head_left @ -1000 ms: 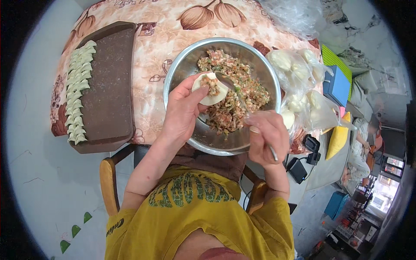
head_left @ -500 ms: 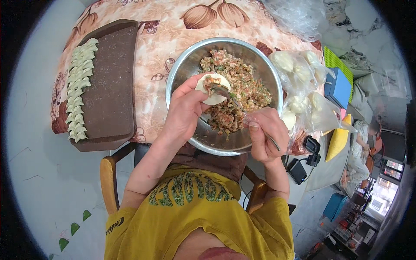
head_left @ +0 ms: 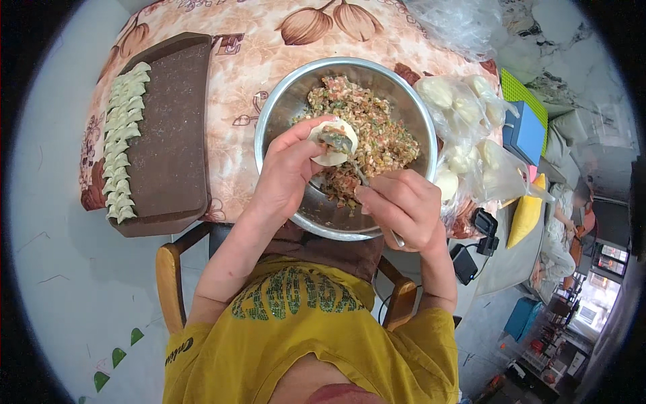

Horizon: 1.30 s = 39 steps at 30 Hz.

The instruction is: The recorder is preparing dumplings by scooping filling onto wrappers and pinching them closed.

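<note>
My left hand (head_left: 286,165) holds a round dumpling wrapper (head_left: 330,159) over the left part of a steel bowl (head_left: 264,128). Some filling lies on the wrapper, and the head of a metal spoon (head_left: 336,141) presses onto it. The spoon's handle runs back into my right hand (head_left: 404,205), whose fingers are closed round it above the bowl's near right rim. Chopped meat and vegetable filling (head_left: 387,128) covers much of the bowl's inside. To the left, a brown tray (head_left: 171,135) carries a row of folded dumplings (head_left: 121,145) along its far left side.
Clear plastic bags with pale dough pieces (head_left: 464,108) lie right of the bowl, beside a blue box (head_left: 523,135) and a green mat (head_left: 525,101). A black device (head_left: 464,262) sits near the table's right corner. Crumpled plastic (head_left: 461,23) lies at the back. Another person (head_left: 562,229) is farther right.
My right hand has turned and shifted slightly left, tilting the spoon so that its head lies against the filling on the wrapper. My left hand stays almost in place.
</note>
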Available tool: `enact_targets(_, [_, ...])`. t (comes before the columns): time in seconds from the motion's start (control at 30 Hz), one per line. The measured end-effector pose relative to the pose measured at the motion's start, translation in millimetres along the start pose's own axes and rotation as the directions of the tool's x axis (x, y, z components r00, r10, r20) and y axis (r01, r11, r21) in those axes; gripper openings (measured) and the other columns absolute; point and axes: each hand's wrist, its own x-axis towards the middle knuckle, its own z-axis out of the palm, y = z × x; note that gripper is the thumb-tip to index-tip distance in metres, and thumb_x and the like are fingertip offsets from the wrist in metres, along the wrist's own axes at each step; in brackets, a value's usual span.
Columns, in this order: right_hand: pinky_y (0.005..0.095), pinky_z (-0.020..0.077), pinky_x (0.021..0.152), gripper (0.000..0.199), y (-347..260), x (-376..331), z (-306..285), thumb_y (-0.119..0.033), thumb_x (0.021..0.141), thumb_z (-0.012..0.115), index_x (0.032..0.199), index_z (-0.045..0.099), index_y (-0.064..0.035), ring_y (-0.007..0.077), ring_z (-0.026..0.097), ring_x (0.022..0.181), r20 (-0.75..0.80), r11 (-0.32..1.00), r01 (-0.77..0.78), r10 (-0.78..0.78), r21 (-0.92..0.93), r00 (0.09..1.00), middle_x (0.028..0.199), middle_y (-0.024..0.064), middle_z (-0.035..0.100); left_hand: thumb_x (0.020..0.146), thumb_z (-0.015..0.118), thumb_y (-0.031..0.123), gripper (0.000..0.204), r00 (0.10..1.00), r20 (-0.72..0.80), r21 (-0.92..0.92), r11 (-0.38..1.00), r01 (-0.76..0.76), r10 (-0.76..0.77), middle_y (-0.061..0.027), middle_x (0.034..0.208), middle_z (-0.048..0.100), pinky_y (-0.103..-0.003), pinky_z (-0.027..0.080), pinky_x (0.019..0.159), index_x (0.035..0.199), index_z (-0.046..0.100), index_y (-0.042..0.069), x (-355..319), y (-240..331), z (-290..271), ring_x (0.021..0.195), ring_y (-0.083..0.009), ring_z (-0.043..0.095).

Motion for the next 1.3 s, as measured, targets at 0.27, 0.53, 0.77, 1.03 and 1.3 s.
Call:
enact_targets(0.27, [0.0341, 0.0529, 0.061, 0.015, -3, -15, -9, 0.004, 0.087, 0.070, 0.102, 0.069, 0.0020, 0.0285, 0.068, 0.075, -0.250, 0.939, -0.258, 0.312, 0.228, 0.917, 0.091, 0.0166, 0.072, 0.093, 0.052, 0.008, 0.047, 1.000, 0.022, -0.011, 1.000, -0.001, 0.001, -0.0166, 0.128, 0.066, -0.041, 0.051, 0.104, 0.138, 0.054, -0.007, 1, 0, -5, 0.116, -0.0241, 0.066])
enact_targets(0.53, [0.0335, 0.0527, 0.062, 0.013, -5, -16, 1, 0.004, 0.088, 0.068, 0.101, 0.069, 0.0029, 0.0279, 0.068, 0.074, -0.210, 0.915, -0.297, 0.357, 0.272, 0.910, 0.090, 0.0175, 0.071, 0.088, 0.057, -0.003, 0.049, 0.999, 0.036, 0.022, 0.999, -0.035, 0.035, -0.0149, 0.127, 0.065, -0.037, 0.052, 0.102, 0.137, 0.054, -0.004, 0, 0, -3, 0.116, -0.0236, 0.066])
enact_targets(0.77, [0.0348, 0.0531, 0.063, 0.013, -5, -22, -7, 0.005, 0.088, 0.069, 0.101, 0.068, 0.0038, 0.0295, 0.067, 0.073, -0.215, 0.908, -0.273, 0.349, 0.317, 0.912, 0.089, 0.0176, 0.071, 0.089, 0.052, -0.007, 0.049, 0.999, 0.009, 0.054, 0.998, -0.035, 0.034, -0.0117, 0.122, 0.066, -0.034, 0.054, 0.098, 0.137, 0.053, -0.001, 0, 1, 1, 0.109, -0.0187, 0.067])
enact_targets(1.03, [0.0348, 0.0533, 0.062, 0.014, -2, -19, 1, 0.003, 0.089, 0.069, 0.103, 0.067, 0.0033, 0.0293, 0.067, 0.072, -0.238, 0.919, -0.282, 0.349, 0.275, 0.906, 0.089, 0.0176, 0.071, 0.095, 0.054, 0.003, 0.043, 0.999, 0.021, -0.087, 0.995, 0.046, -0.044, -0.0142, 0.128, 0.065, -0.041, 0.054, 0.100, 0.138, 0.052, -0.004, 1, 5, -3, 0.116, -0.0245, 0.066])
enact_targets(1.3, [0.0355, 0.0541, 0.062, 0.015, -8, -11, 10, 0.005, 0.088, 0.070, 0.102, 0.067, 0.0028, 0.0294, 0.068, 0.074, -0.222, 0.947, -0.276, 0.309, 0.168, 0.925, 0.090, 0.0156, 0.071, 0.102, 0.058, 0.015, 0.033, 0.998, -0.057, 0.023, 1.000, -0.016, 0.018, -0.0109, 0.121, 0.069, -0.036, 0.057, 0.093, 0.131, 0.060, -0.002, 2, -3, -4, 0.109, -0.0200, 0.069])
